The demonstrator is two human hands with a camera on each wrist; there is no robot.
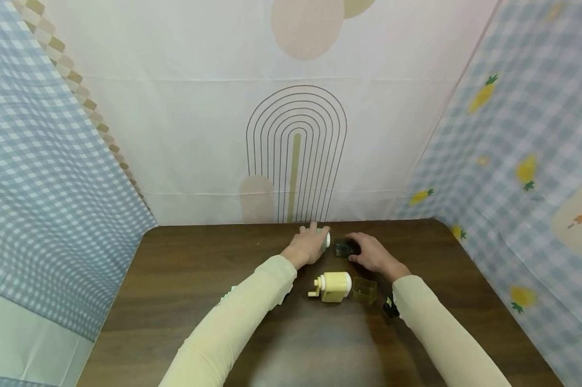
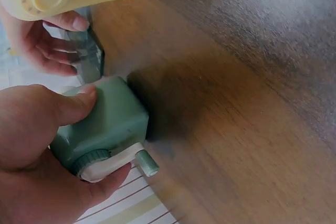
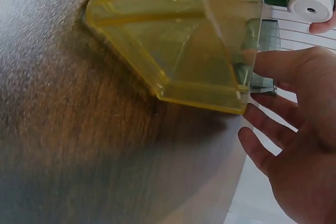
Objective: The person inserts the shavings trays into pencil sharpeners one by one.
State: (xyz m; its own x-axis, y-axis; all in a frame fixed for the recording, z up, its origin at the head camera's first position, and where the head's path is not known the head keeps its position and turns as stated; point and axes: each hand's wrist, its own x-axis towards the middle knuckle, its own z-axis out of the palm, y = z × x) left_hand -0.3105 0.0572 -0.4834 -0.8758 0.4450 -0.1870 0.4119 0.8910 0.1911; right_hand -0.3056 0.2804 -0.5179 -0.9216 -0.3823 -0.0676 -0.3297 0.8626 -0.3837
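Observation:
My left hand (image 1: pixel 307 246) grips a green hand-crank pencil sharpener (image 2: pixel 113 114) near the table's back edge. Its thumb lies on one side and its fingers reach underneath, by the white crank with a green knob. Just to the right, my right hand (image 1: pixel 372 252) holds a clear green shavings drawer (image 2: pixel 90 59) between thumb and fingers; the drawer is apart from the sharpener. In front of the hands stands a yellow crank sharpener (image 1: pixel 335 286). Beside it is a clear yellow drawer (image 3: pixel 173 51), close to the right wrist camera.
A small black object (image 1: pixel 390 307) with a yellow-green mark lies beside the right sleeve, partly covered. Under the left sleeve, a mint-green thing (image 1: pixel 229 293) peeks out, mostly hidden. The brown table (image 1: pixel 184 258) meets a hanging white cloth (image 1: pixel 199 161) at the back.

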